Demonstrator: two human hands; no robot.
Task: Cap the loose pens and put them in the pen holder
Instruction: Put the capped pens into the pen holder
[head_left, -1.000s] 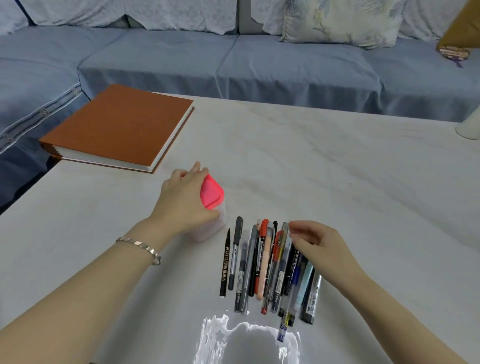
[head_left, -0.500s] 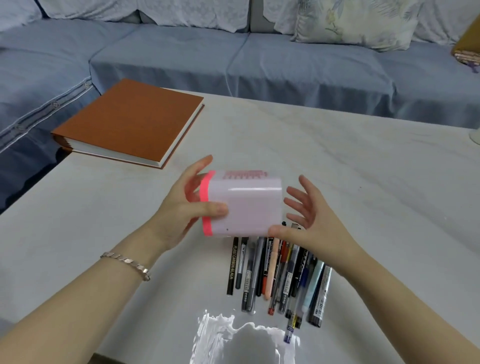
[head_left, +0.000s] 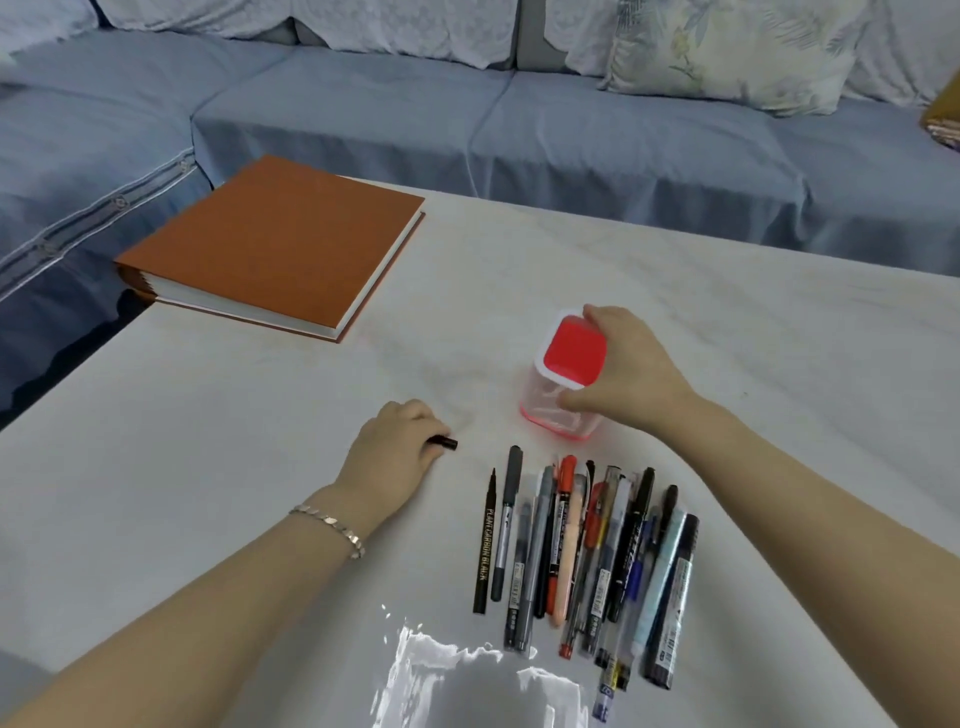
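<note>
Head view shows the left hand (head_left: 395, 449) with fingers curled round a small black piece (head_left: 445, 442), probably a cap, whose end sticks out. The right hand (head_left: 631, 371) grasps the pen holder (head_left: 550, 415) from the side; it stands on the table (head_left: 234, 467), just beyond the row of pens (head_left: 576, 540). The thin black pen (head_left: 484, 545) at the left end of the row lies with a bare tip. I think the holder is light, so it may tip over when long pens lean inside it. The pens lie tightly together, so pulling one out may roll its neighbours. A cap pushed on crooked may bend the bare tip.
</note>
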